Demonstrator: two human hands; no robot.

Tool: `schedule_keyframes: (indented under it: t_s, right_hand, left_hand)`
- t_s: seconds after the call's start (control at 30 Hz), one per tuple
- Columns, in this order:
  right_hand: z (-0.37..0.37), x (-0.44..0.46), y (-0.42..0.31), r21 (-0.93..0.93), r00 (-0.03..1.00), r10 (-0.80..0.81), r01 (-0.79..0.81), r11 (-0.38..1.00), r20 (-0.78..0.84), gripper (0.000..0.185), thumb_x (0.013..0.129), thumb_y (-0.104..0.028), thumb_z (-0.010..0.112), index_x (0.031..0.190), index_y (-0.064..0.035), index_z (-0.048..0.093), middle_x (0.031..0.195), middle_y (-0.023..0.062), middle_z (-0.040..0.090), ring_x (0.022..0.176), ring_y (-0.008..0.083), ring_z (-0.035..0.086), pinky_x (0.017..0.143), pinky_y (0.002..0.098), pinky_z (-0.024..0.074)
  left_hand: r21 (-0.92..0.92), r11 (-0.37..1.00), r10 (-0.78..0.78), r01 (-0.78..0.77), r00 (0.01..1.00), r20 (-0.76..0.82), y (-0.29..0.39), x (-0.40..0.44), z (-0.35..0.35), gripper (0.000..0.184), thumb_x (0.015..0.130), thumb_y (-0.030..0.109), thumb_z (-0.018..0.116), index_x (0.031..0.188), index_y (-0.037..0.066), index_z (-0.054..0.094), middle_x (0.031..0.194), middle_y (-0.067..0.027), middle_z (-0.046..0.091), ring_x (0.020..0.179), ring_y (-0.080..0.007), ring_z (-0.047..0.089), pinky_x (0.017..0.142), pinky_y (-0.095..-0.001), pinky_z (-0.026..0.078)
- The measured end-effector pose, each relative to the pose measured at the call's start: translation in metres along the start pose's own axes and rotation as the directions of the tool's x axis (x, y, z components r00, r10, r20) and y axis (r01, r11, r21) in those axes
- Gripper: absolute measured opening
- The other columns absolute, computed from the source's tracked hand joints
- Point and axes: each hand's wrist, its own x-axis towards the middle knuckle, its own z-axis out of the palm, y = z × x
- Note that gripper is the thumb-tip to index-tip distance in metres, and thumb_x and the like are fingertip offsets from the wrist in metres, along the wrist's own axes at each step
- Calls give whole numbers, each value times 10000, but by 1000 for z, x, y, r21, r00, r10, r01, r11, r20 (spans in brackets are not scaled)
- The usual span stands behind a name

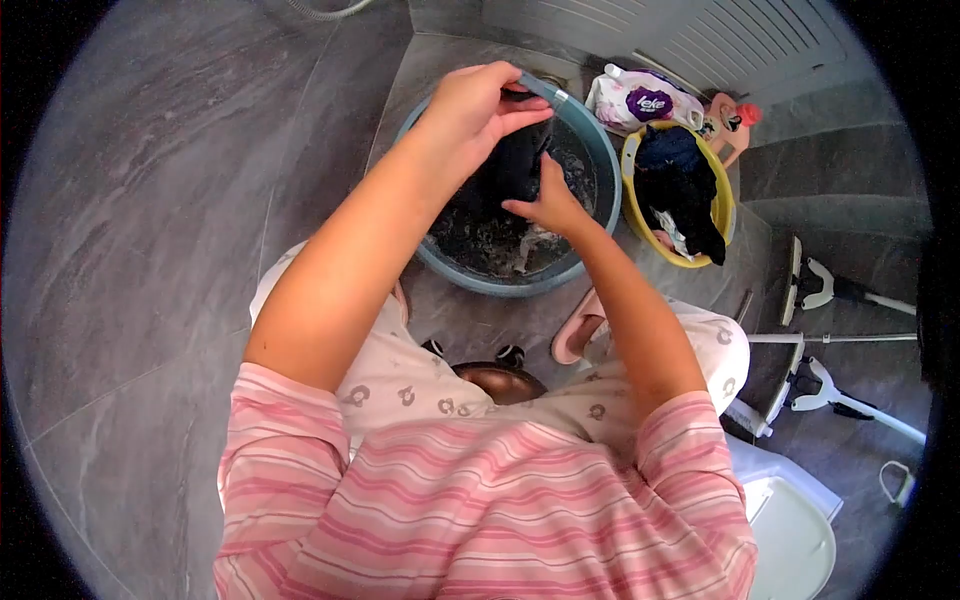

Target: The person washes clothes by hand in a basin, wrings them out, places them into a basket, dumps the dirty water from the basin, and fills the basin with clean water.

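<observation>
A blue-grey basin (611, 170) of dark, sudsy water (480, 245) stands on the floor before me. Over it, a black wet garment (515, 170) stretches between my hands. My left hand (485, 112) grips its upper end near the basin's far rim, fingers closed around the cloth. Lower down and to the right, my right hand (550, 203) pinches the same garment by its side. The lower part of the cloth disappears into the water, so its full shape is hidden.
Right of the basin, a yellow basket (728, 215) holds dark clothes (680, 180). Behind it stand a white-and-purple detergent bottle (645, 100) and a pink bottle with a red cap (730, 125). Mops (820, 285) lie at the right, above a white lidded bin (790, 530).
</observation>
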Motion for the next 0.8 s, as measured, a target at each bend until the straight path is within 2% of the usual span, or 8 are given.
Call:
schedule_keyframes:
  t_s: [0.1,0.23,0.43,0.53,0.63,0.7,0.77,0.8]
  right_hand:
    - [-36,20,-32,-30,958,283,-282,959,36,648,661,-247,739,1139,33,402,1109,257,481,1040,394,489,879,401,400]
    - [-69,34,-7,-133,976,185,-170,976,112,367,711,-211,679,957,10,519,859,214,578,830,356,571,712,402,440]
    - [-149,49,-25,-112,894,251,-225,968,372,279,701,-199,686,838,23,587,753,200,592,703,279,572,680,364,436]
    - [-171,49,-29,30,973,187,-193,981,133,181,717,-106,628,834,16,560,709,127,567,651,194,525,646,316,426]
    - [-176,50,-38,238,977,204,-186,953,-55,159,754,-61,566,895,-28,502,679,36,484,631,115,456,590,265,383]
    - [-188,49,-52,506,914,406,-349,789,-3,170,786,-68,548,946,-86,494,706,-11,453,614,83,402,543,233,335]
    - [-203,48,-60,593,902,433,-353,724,9,157,829,-58,493,970,-128,501,760,-22,475,631,75,422,515,218,337]
    - [-209,51,-63,673,893,449,-307,673,-41,171,831,-52,480,981,-129,506,766,-14,493,635,80,449,521,219,365]
  left_hand:
    - [-40,999,11,-8,996,86,3,-6,10,140,840,73,484,839,-67,495,848,-198,552,775,-327,590,831,-509,495]
    - [-121,992,48,-32,990,133,16,-10,5,141,834,94,489,809,-43,515,808,-172,553,728,-305,597,806,-508,505]
    - [551,821,246,-151,964,-103,45,-6,-16,114,792,148,534,785,34,523,756,-63,537,688,-170,524,689,-367,465]
    - [103,983,169,-149,960,-224,47,-2,-24,76,776,112,531,773,39,510,740,-58,524,704,-175,503,701,-353,444]
    - [41,984,177,-172,960,-218,44,8,-37,48,766,85,528,776,53,495,722,-52,505,747,-184,503,689,-336,443]
    - [204,948,287,-244,933,-216,34,5,-36,127,776,110,553,889,57,530,755,-59,533,745,-162,512,691,-312,438]
    - [828,471,269,-305,943,195,32,-5,-30,339,760,193,632,1032,26,517,839,-97,564,748,-141,527,665,-289,440]
    - [883,401,85,-245,969,230,30,-16,-20,521,711,329,701,1116,52,527,946,-122,595,854,-156,557,729,-292,445]
